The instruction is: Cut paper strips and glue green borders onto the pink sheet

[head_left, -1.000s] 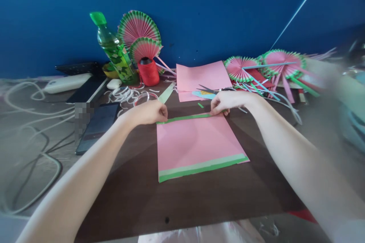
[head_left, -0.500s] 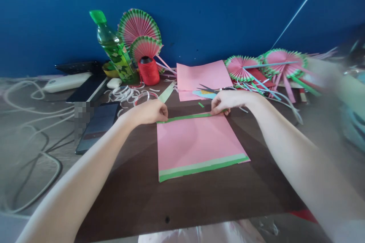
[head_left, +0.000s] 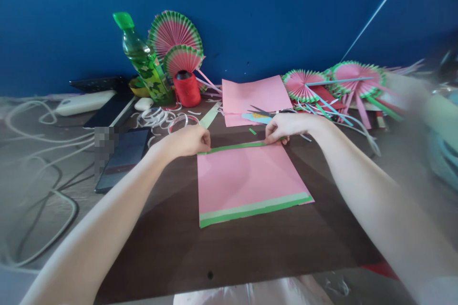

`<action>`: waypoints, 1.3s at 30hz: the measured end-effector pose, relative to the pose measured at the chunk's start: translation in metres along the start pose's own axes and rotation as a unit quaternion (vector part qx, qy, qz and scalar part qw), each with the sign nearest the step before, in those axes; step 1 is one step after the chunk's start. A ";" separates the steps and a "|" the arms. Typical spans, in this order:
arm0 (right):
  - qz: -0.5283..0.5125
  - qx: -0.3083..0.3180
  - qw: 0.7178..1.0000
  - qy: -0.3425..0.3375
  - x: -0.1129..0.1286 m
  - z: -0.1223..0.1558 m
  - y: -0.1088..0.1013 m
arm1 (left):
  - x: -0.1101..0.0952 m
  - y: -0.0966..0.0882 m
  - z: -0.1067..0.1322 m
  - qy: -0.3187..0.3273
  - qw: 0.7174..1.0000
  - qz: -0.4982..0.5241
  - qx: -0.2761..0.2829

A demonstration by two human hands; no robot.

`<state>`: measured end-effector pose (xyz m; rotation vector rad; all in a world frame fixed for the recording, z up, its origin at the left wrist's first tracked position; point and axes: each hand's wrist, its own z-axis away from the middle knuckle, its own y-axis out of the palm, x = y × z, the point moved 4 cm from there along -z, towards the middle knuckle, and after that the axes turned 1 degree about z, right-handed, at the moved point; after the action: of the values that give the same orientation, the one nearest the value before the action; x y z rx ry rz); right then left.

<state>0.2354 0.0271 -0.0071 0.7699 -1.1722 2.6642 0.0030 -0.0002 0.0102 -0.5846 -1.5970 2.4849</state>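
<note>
A pink paper sheet [head_left: 246, 178] lies flat on the dark brown table [head_left: 171, 243], with a light and dark green band along its near edge. A thin green strip [head_left: 236, 147] runs along the sheet's far edge. My left hand [head_left: 188, 140] pinches the strip's left end, fingers closed. My right hand [head_left: 286, 126] pinches the strip's right end, fingers closed as well. Both hands rest on the table at the sheet's far corners.
Behind the sheet lie scissors [head_left: 266, 113] on more pink paper [head_left: 254, 95]. A green bottle [head_left: 145, 64], a red thread spool [head_left: 186, 88] and pleated paper fans [head_left: 175, 33] stand at the blue wall. More fans [head_left: 354, 81] lie right. A phone [head_left: 123, 157] and cables [head_left: 43, 162] lie left.
</note>
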 end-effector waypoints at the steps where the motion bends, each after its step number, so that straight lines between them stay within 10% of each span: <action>1: 0.000 0.000 1.000 0.000 0.000 0.000 0.000 | 0.000 0.000 0.000 -0.001 1.000 -0.001 0.000; 39: -0.022 0.001 1.000 -0.001 0.002 0.003 0.001 | 0.007 0.004 -0.002 0.029 0.999 -0.038 -0.002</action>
<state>0.2343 0.0244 -0.0053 0.7909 -1.1395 2.6294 -0.0025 0.0021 0.0042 -0.5801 -1.5739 2.3887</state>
